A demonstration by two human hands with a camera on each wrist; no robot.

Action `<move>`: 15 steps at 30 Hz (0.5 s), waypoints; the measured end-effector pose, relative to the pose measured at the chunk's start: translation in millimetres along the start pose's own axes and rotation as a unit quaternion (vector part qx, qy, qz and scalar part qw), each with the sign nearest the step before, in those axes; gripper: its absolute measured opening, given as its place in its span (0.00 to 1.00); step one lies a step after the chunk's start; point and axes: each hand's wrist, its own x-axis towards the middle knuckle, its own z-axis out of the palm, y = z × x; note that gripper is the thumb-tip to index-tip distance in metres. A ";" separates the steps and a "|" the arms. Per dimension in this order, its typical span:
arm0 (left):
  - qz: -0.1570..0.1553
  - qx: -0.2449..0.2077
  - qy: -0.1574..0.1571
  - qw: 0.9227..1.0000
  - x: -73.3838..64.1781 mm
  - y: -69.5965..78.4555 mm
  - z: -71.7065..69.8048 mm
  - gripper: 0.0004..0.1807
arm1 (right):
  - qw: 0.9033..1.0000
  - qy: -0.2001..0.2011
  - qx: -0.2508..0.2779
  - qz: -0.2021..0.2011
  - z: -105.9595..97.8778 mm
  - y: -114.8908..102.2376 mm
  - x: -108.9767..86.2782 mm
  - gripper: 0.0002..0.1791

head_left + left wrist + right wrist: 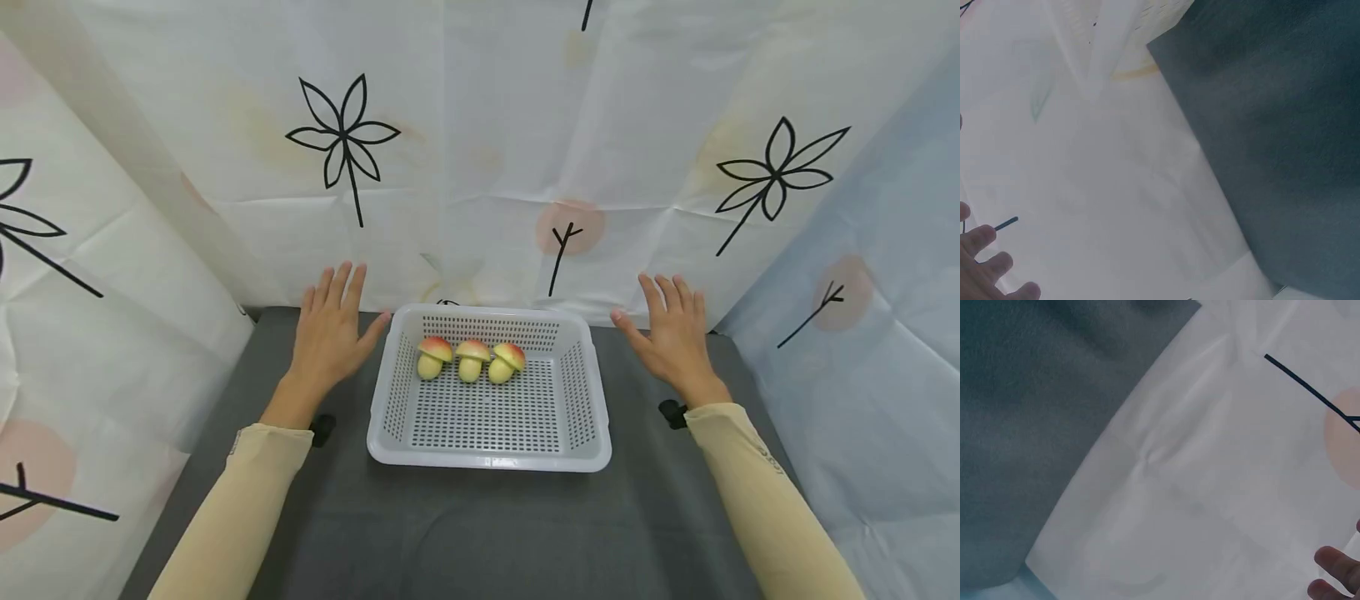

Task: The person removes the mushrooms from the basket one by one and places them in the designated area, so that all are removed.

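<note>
Three mushroom-shaped pieces stand in a row in a white perforated plastic basket (487, 461): a left mushroom (431, 367), a middle mushroom (470, 370) and a right, tilted mushroom (500, 372). Each has a red-and-yellow cap and a pale green stem. To the basket's left, my left hand (327, 342) is spread with straight fingers and holds nothing. My right hand (673, 343) is likewise spread, to the basket's right and apart from it. Only fingertips of the left hand (982, 265) and the right hand (1338, 569) show in the wrist views.
The basket sits on a dark grey table (480, 533). A white patterned curtain (480, 167) hangs behind the table's far edge, with another white curtain (82, 350) at the left and a bluish one (870, 400) at the right. Dark bands circle both wrists.
</note>
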 end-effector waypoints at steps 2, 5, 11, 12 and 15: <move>-0.001 -0.023 0.008 1.000 -5.2 0.3 4.0 0.44 | 1.000 0.001 0.008 -0.003 2.3 -2.9 -2.4 0.43; -0.005 -0.052 0.013 0.999 -13.1 0.0 11.4 0.45 | 1.000 0.000 0.022 -0.003 6.5 -7.2 -6.9 0.40; -0.038 -0.113 -0.012 0.993 -31.2 3.5 21.0 0.47 | 0.998 -0.023 0.056 0.019 14.4 -18.7 -16.6 0.37; -0.044 -0.124 -0.019 0.991 -34.2 4.4 22.2 0.47 | 0.997 -0.028 0.063 0.024 15.5 -20.6 -17.9 0.37; -0.058 -0.151 -0.040 0.986 -42.0 6.6 27.7 0.49 | 0.995 -0.043 0.084 0.036 19.5 -26.1 -21.5 0.36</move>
